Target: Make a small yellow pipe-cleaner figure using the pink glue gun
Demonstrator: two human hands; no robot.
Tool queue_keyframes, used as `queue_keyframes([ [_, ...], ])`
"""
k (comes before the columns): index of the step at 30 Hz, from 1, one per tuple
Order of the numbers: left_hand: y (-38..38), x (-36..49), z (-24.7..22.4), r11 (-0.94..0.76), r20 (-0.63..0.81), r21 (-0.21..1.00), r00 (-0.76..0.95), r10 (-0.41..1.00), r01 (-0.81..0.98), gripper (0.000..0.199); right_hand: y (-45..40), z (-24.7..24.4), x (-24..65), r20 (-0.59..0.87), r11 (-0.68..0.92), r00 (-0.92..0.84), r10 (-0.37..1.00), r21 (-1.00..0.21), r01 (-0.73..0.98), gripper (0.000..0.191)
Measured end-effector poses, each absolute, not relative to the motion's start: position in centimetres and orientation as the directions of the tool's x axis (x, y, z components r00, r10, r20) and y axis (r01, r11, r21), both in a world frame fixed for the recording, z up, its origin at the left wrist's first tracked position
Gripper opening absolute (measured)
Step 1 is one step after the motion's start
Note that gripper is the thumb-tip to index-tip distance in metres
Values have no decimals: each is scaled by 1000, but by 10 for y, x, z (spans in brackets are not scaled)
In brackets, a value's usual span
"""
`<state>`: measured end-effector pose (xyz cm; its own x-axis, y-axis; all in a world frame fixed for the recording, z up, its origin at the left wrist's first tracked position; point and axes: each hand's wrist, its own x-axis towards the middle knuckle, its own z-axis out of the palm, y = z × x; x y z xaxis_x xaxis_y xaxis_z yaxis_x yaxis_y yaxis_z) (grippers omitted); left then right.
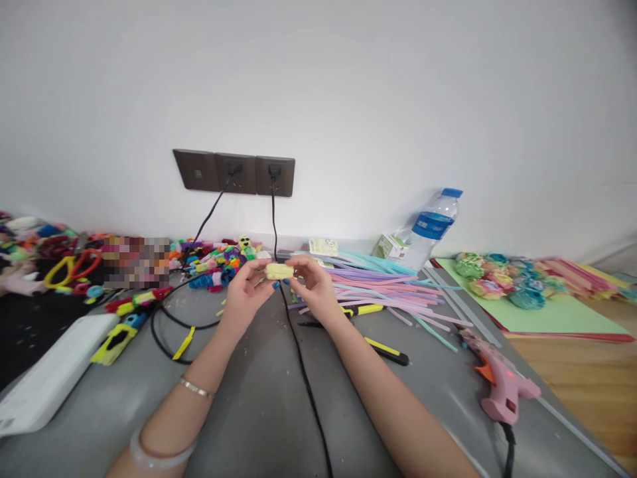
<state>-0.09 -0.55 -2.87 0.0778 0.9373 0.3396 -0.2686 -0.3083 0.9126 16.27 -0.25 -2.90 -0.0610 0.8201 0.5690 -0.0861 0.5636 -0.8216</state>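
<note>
My left hand and my right hand are raised over the table, close together. Between their fingertips they pinch a small pale yellow block, soft-looking and ridged, one hand at each end. Its exact kind is too small to tell. Just beyond my right hand lie pastel pipe cleaners in a loose pile. Under my right wrist is a yellow-and-black craft knife. A second yellow-and-black tool rests nearer to me, partly hidden by the forearm.
A pink glue gun lies at the right, a water bottle stands by the wall. Paper flowers sit on green paper. A black cable crosses the table. At left are scissors, a white case and fuzzy figures.
</note>
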Motion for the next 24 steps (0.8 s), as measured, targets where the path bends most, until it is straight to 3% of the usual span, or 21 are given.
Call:
queue_keyframes([
  [11, -8, -2, -26, -335, 351, 920, 47, 935, -201, 29, -2, -32, 165, 606, 604, -114, 787, -795, -57, 18],
  [24, -10, -2, -26, -341, 351, 923, 29, 936, -178, 27, -5, -29, 161, 463, 443, -111, 879, -882, -162, 34],
])
